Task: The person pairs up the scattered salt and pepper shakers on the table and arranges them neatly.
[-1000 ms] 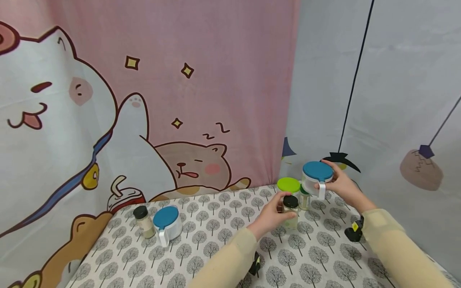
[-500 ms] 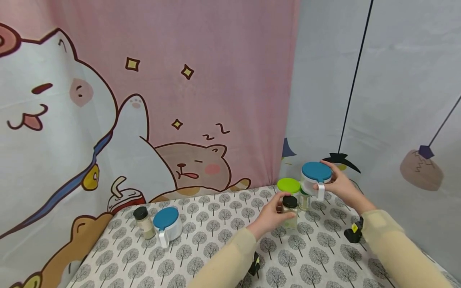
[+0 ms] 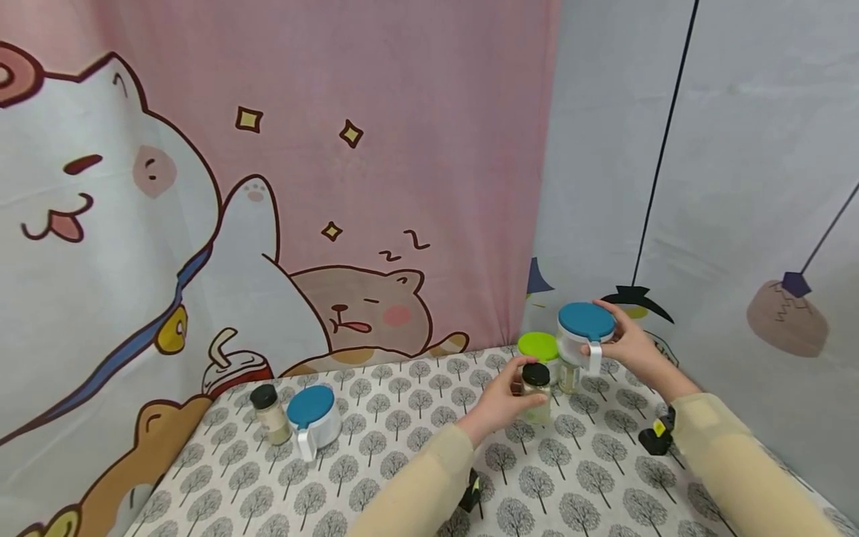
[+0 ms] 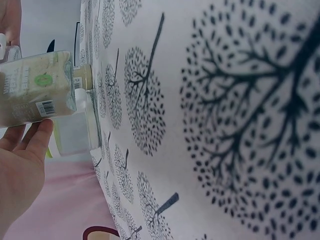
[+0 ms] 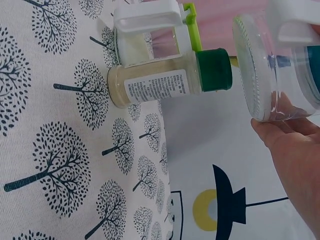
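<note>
My left hand [image 3: 502,404] grips a spice jar [image 3: 536,377] with a black lid between thumb and fingers. In the left wrist view this jar [image 4: 37,90], filled with pale powder, is held slightly off the cloth. My right hand [image 3: 634,349] holds a clear seasoning pot [image 3: 586,322] with a blue lid and white handle. The right wrist view shows the pot's base [image 5: 247,70] raised above the table. Just below and behind stand a green-capped spice bottle [image 5: 160,82] and a lime-lidded pot [image 3: 538,345], partly hidden by the held things.
On the left of the tree-patterned tablecloth [image 3: 403,418] stand another blue-lidded pot [image 3: 314,418] and a black-lidded spice jar [image 3: 270,416]. Cartoon-printed curtains [image 3: 436,186] rise behind the table. A small black object [image 3: 655,441] with a yellow mark sits by the right sleeve.
Both hands have shifted slightly to the left with the spice jar and the blue-lidded pot in them. The things on the left have not moved.
</note>
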Available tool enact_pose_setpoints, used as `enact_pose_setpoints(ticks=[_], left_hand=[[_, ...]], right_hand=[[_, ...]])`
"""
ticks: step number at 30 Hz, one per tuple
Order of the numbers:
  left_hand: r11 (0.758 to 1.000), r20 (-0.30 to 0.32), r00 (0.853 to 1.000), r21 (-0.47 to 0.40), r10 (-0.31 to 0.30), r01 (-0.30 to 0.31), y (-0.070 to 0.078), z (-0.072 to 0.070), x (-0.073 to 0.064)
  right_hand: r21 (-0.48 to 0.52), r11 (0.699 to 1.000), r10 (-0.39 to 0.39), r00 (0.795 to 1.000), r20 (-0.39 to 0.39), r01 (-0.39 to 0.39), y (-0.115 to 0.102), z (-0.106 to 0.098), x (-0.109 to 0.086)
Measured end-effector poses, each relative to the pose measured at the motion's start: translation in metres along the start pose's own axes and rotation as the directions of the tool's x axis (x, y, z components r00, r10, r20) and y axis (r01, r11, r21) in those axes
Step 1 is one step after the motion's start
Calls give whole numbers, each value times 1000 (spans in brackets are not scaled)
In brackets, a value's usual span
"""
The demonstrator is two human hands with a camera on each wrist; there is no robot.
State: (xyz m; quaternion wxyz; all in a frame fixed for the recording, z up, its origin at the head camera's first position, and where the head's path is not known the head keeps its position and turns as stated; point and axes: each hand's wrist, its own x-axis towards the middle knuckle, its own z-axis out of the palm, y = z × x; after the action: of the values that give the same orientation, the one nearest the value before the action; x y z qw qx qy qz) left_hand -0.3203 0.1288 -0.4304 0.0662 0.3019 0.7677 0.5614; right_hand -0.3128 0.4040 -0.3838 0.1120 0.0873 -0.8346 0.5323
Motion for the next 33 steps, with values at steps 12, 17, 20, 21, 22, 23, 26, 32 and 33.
enact_pose_setpoints(ticks=[12,17,20,21,22,23,26,32,33], left_hand=[[1000,-20,1000,3,-5,5,-4,-8,-1],[1000,-23,1000,24,1,-1,-5,-12,-2],[1000,-23,1000,20,0,0,-7,-15,-3],[1000,-23,1000,16,-2,2,-8,-16,-3],[1000,-23,1000,15,-5,6,-8,-17,-4],[1000,-21,1000,11,-6,6,-9,-18,-4],[1000,-18,1000,11,-8,8,-11,-20,-5],[1000,-38,999,10,-17,18,-12,-26,-7],[1000,-39,999,9,-17,17,-11,-27,-8]], right_hand=[[20,1000,-6,1000,15,6,-4,7,5],[0,1000,-11,1000,11,11,-8,13,6],[1,1000,-9,1000,10,9,-9,16,6],[4,1000,-10,1000,13,9,-9,17,6],[10,1000,-11,1000,16,11,-9,17,6],[17,1000,-14,1000,20,14,-9,18,6],[25,999,-25,999,26,24,-8,21,4],[51,998,-50,998,38,48,-5,27,8],[57,997,-54,998,41,51,-5,28,10]])
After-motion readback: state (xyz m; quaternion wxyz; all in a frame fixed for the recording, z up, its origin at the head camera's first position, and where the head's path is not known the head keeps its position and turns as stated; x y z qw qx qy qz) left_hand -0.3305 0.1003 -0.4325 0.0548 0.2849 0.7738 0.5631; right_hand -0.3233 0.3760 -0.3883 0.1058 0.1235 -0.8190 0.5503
